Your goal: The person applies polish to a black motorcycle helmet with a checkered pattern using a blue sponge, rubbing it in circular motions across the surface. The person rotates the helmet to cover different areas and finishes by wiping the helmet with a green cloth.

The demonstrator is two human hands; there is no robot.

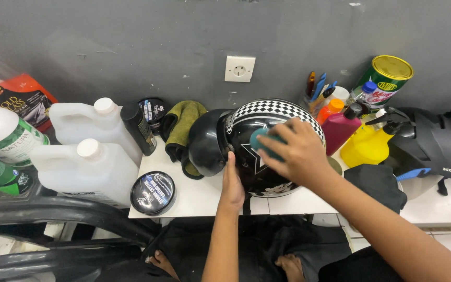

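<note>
1. My right hand (297, 151) is curled over a small teal pad (263, 142), fingers closed around it, pressing it on the crown of the black helmet (267, 151) with the checkered band. The helmet sits on the white table (194, 198), at its near edge, just in front of me
2. My left hand (232, 183) lies flat and open against the helmet's near side, beside the dark visor (206, 142); it grips nothing, only braces. If I push hard with the pad, the round shell could roll or skid off that near edge, since a flat palm holds weakly
3. The round black tin (153, 192) sits near the table edge, close to my left forearm; an elbow swing could knock it down
4. Spray bottles, a magenta bottle (340, 130) and a yellow one (367, 143), crowd just behind my right hand. A wide stroke may tip them
5. Green cloth (184, 122) and white jugs (87, 164) stand left, well apart from my hands; low worry
6. I cannot tell how much polish is on the pad, so smearing onto the visor is possible
</note>
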